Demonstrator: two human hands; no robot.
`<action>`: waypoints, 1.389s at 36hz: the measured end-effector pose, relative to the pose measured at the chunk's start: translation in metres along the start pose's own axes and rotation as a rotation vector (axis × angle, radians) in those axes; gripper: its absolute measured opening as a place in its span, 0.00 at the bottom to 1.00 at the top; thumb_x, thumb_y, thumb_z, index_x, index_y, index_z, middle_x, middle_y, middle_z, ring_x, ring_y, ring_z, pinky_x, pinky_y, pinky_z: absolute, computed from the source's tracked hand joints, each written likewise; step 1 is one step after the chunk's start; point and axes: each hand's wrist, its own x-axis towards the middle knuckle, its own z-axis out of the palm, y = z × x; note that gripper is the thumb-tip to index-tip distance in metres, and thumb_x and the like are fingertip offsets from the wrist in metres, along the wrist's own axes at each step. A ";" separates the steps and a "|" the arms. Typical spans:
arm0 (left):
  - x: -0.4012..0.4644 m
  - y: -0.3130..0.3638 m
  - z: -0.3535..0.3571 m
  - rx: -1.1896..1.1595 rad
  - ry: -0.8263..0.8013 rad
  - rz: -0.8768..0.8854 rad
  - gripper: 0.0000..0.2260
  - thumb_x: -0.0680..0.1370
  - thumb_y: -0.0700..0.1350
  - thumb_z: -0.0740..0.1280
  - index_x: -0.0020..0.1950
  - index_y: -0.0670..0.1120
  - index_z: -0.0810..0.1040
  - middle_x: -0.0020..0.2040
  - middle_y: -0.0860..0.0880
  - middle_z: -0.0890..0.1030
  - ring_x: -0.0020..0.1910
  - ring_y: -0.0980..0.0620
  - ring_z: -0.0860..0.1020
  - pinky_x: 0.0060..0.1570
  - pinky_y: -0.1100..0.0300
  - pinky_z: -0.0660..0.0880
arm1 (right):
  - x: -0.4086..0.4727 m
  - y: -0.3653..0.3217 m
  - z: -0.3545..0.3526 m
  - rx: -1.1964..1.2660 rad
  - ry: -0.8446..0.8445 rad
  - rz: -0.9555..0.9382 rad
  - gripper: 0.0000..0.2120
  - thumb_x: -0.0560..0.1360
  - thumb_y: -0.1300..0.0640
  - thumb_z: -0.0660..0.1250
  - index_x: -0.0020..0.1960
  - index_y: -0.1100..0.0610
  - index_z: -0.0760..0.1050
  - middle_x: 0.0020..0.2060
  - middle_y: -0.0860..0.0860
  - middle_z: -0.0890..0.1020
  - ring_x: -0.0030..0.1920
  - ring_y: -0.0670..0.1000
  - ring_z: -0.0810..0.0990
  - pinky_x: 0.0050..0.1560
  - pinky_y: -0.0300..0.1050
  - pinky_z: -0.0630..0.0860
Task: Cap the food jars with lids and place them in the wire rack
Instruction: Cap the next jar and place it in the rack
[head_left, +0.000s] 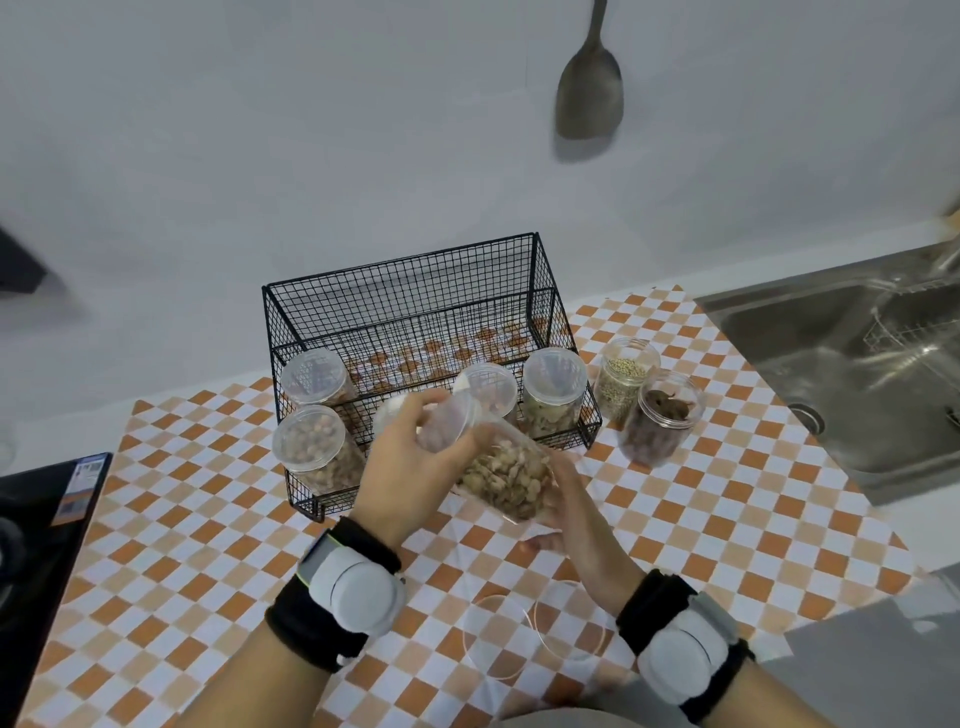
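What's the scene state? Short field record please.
held: jar of nuts, tilted, left hand on its lid end, right hand under its base
rack: wire rack with four capped jars visible
waiting: two uncapped jars right of rack
loose lids: two clear lids on the checkered counter

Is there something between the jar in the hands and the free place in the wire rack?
Yes, in part. The held jar is in front of the wire rack. A capped jar and another stand in the front row right behind it. The back of the rack floor looks free, so the jar would likely go over them.
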 end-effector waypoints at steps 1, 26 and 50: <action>0.003 0.000 -0.003 0.006 0.010 0.002 0.32 0.63 0.72 0.72 0.62 0.59 0.74 0.56 0.56 0.80 0.52 0.55 0.81 0.49 0.50 0.83 | 0.001 0.002 0.000 -0.013 -0.006 0.010 0.24 0.77 0.27 0.49 0.68 0.32 0.68 0.66 0.46 0.78 0.61 0.49 0.82 0.51 0.55 0.84; 0.095 0.016 -0.073 0.360 0.326 0.117 0.34 0.71 0.63 0.75 0.70 0.48 0.71 0.64 0.48 0.77 0.57 0.53 0.73 0.54 0.57 0.69 | 0.018 0.033 -0.024 -0.189 0.051 0.204 0.23 0.82 0.37 0.57 0.74 0.43 0.66 0.72 0.48 0.70 0.71 0.51 0.70 0.65 0.50 0.68; 0.157 -0.018 -0.062 0.597 0.243 0.047 0.40 0.67 0.69 0.74 0.70 0.48 0.68 0.64 0.44 0.76 0.61 0.41 0.76 0.59 0.43 0.77 | 0.024 0.037 -0.038 -0.039 0.127 0.292 0.12 0.85 0.42 0.54 0.66 0.44 0.66 0.67 0.52 0.74 0.68 0.55 0.73 0.71 0.56 0.69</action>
